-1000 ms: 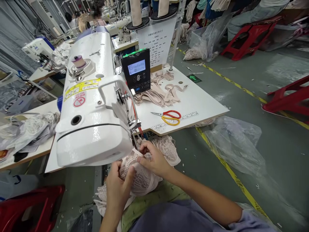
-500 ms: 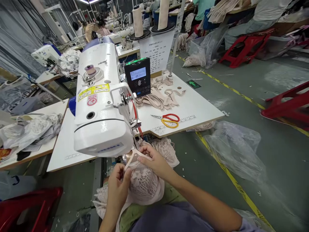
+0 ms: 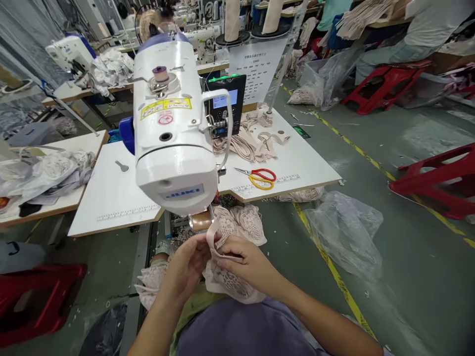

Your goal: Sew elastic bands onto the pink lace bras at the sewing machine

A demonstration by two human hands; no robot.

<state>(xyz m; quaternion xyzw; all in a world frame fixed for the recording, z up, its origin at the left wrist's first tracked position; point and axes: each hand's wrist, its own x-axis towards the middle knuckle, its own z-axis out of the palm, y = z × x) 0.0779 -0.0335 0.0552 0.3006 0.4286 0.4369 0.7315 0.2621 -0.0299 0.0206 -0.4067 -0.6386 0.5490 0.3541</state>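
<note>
Both my hands hold a pale pink lace garment [image 3: 237, 228] over my lap, just below the head of a white sewing machine [image 3: 174, 128]. My left hand [image 3: 187, 267] grips the left side of the lace and a pink strap with closed fingers. The fingers of my right hand [image 3: 247, 264] are curled round the lace and the strap from the right. More lace hangs down between my knees.
Red and yellow scissors [image 3: 260, 176] lie on the white table [image 3: 297, 163] beside a pile of pink straps [image 3: 248, 141] and a black control panel [image 3: 226, 106]. Red stools [image 3: 438, 180] and clear plastic bags [image 3: 345, 232] are on the floor. Other workers sit at the back.
My hands have drawn the lace garment back from under the machine head and lower toward my lap. My head has moved back and left, so the machine now shows more from the front.
</note>
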